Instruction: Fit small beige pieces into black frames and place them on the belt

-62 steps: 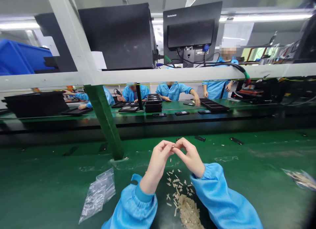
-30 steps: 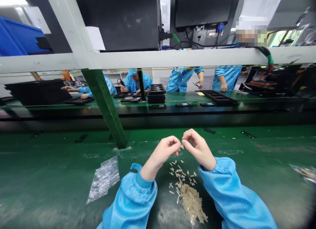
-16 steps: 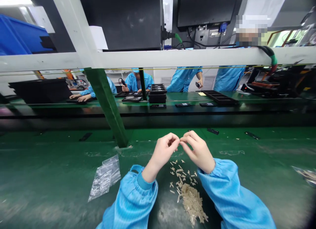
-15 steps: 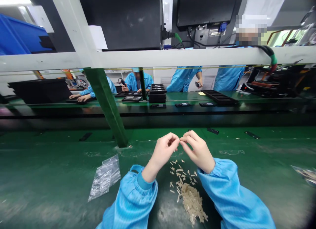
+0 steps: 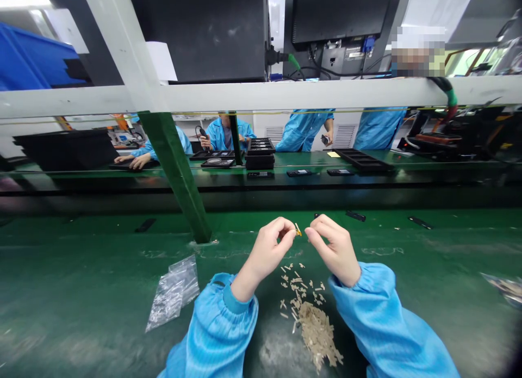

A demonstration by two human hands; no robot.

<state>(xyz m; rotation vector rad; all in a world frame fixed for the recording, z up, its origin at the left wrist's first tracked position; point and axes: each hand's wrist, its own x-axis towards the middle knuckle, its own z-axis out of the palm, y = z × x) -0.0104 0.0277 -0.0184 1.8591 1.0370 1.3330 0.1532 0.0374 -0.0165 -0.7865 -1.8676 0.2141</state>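
My left hand (image 5: pixel 267 247) is closed in a pinch above the green work surface (image 5: pixel 228 313). Between its thumb and forefinger it holds a small yellow and pale piece (image 5: pixel 298 230), too small to name further. Just to its right, my right hand (image 5: pixel 334 250) also has thumb and forefinger drawn together. Whatever those fingertips grip, if anything, is hidden. Below both hands lies a heap of small beige pieces (image 5: pixel 320 332), with several loose ones scattered at its upper end.
A clear plastic bag (image 5: pixel 175 291) lies at left, another bag (image 5: pixel 505 288) at far right. Small black parts (image 5: pixel 356 216) sit on the green strip ahead. A slanted green post (image 5: pixel 175 177) rises left of my hands. Co-workers in blue stand or sit across the line, near black trays (image 5: pixel 260 152).
My right hand has drawn away to the right from my left, so a gap and the small yellow piece now show. The black parts ahead have shifted slightly right, those on the far line left.
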